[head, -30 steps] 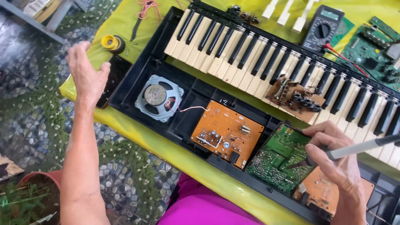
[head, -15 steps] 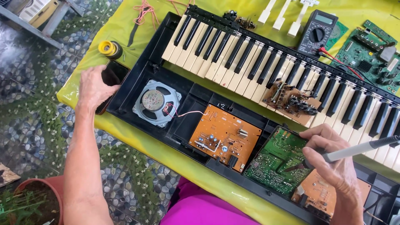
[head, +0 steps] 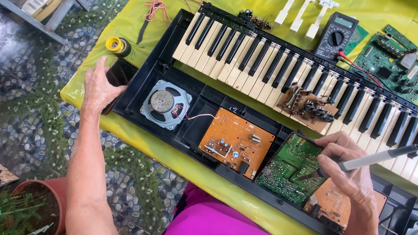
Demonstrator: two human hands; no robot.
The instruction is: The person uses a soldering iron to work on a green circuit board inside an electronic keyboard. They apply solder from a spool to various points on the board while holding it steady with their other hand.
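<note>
An opened electronic keyboard (head: 278,143) lies slantwise on a table (head: 139,56) covered in yellow-green cloth. Its black lower shell works as a long tray of compartments. The leftmost compartment holds a round grey speaker (head: 164,103), with thin red and white wires running from it to the right. The next compartment holds an orange circuit board (head: 237,142) lying flat. Beside that sits a green circuit board (head: 289,170), tilted up slightly on its upper edge, and to its right a second orange board (head: 337,204) lies partly under the right hand. Above these compartments runs the row of white and black keys, with a small brown board (head: 307,106) resting on top of the keys.

The right hand (head: 348,167) is closed around a grey soldering iron (head: 370,159), held like a pen, its dark tip down on the green circuit board near that board's right edge. The left hand (head: 99,87) lies loosely curled, fingers spread, on top of a dark smartphone (head: 119,74) that rests on the table just beside the keyboard's left end; whether the fingers actually grip the phone cannot be told.

A yellow and black spool (head: 116,45) stands near the phone. At the table's far side lie a black multimeter (head: 337,35), loose white keys (head: 300,17), and another green board (head: 387,61). A terracotta pot (head: 39,191) with plants in it stands on the pebbled floor below.
</note>
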